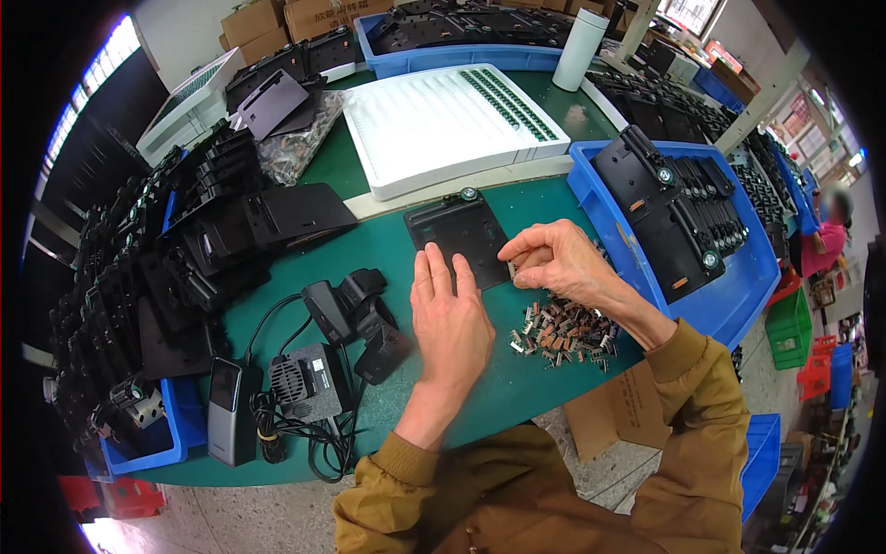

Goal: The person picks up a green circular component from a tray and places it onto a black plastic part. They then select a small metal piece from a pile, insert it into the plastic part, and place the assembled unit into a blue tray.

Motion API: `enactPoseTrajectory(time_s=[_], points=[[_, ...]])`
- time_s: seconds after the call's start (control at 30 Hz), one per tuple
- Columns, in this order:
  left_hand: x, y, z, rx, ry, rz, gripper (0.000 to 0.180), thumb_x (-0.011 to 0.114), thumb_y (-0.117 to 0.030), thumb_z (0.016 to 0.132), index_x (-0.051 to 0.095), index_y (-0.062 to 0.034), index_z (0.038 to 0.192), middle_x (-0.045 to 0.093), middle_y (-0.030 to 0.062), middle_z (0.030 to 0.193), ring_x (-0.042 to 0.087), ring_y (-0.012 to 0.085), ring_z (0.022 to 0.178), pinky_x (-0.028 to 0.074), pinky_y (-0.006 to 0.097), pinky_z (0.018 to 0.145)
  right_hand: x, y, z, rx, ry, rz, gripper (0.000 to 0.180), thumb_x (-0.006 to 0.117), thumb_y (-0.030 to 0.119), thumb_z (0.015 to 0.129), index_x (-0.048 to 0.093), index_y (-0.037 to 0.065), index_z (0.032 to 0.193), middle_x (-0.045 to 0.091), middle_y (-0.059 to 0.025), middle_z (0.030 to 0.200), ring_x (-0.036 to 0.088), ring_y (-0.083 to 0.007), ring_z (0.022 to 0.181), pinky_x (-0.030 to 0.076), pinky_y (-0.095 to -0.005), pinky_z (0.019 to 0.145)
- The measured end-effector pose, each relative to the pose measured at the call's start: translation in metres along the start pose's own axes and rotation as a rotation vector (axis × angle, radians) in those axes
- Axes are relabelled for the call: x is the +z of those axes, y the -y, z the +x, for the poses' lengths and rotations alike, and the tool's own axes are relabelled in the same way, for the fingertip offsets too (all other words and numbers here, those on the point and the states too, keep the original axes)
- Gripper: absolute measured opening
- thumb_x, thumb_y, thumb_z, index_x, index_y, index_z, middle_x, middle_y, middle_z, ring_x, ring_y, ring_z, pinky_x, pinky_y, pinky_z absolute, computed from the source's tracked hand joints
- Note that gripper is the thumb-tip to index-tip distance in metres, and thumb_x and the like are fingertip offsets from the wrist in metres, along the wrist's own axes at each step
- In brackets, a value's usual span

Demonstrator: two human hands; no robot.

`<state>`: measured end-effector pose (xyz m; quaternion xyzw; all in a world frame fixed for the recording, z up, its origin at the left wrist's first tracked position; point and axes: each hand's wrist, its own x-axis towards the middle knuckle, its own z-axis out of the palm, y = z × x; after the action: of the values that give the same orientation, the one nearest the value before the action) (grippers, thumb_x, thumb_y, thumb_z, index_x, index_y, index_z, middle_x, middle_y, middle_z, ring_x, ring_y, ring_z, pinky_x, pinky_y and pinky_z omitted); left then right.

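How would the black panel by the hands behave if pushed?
The black panel is probably stiff, judging by its flat shape. Likely slides rather than rolls, lying flat on the green table. Perhaps light: it looks thin.

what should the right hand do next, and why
Probably press the small part it seems to pinch onto the black panel: the right hand is at that panel's right edge, the left hand's fingers lie over its near side, and panels in the blue bin carry small copper-coloured pieces.
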<state>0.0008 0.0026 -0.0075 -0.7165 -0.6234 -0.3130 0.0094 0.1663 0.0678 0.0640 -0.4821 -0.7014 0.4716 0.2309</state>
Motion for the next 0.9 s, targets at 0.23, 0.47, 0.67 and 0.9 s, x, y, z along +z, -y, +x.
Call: enactPoseTrajectory(time_s=[0.23, 0.47, 0.67, 0.9], points=[[-0.001, 0.0, 0.0, 0.0, 0.03, 0.013, 0.044, 0.058, -0.007, 0.087, 0.051, 0.0089, 0.128, 0.04, 0.034, 0.141, 0.039, 0.0468, 0.131, 0.037, 0.05, 0.106, 0.005, 0.004, 0.001, -0.014, -0.065, -0.077, 0.024, 0.067, -0.004, 0.075, 0.07, -0.006, 0.099, 0.069, -0.0086, 0.089, 0.068, -0.0138, 0.08, 0.054, -0.0256, 0.075], [-0.002, 0.002, -0.001, -0.013, 0.027, 0.015, 0.045, 0.058, -0.006, 0.086, 0.051, 0.0089, 0.128, 0.04, 0.0342, 0.14, 0.04, 0.0471, 0.13, 0.038, 0.05, 0.104, 0.009, 0.003, 0.017, -0.143, -0.114, -0.219, 0.022, 0.065, -0.003, 0.077, 0.069, -0.006, 0.099, 0.067, -0.0104, 0.088, 0.068, -0.016, 0.077, 0.055, -0.0266, 0.071], [0.0, -0.001, 0.001, -0.005, 0.029, -0.021, 0.046, 0.058, -0.005, 0.085, 0.05, 0.0101, 0.128, 0.039, 0.0353, 0.14, 0.039, 0.0484, 0.13, 0.037, 0.05, 0.104, 0.008, -0.01, 0.033, -0.357, -0.156, -0.469, 0.018, 0.067, 0.0, 0.078, 0.068, -0.007, 0.094, 0.062, -0.0126, 0.081, 0.067, -0.0199, 0.071, 0.054, -0.0294, 0.064], [-0.004, 0.001, 0.0, -0.023, 0.033, -0.032, 0.046, 0.058, -0.003, 0.085, 0.05, 0.0104, 0.128, 0.039, 0.0358, 0.14, 0.038, 0.0486, 0.131, 0.037, 0.05, 0.105, 0.013, 0.001, 0.035, -0.194, -0.149, -0.548, 0.02, 0.073, 0.009, 0.078, 0.069, -0.005, 0.092, 0.064, -0.0124, 0.07, 0.064, -0.0189, 0.062, 0.05, -0.03, 0.056]])
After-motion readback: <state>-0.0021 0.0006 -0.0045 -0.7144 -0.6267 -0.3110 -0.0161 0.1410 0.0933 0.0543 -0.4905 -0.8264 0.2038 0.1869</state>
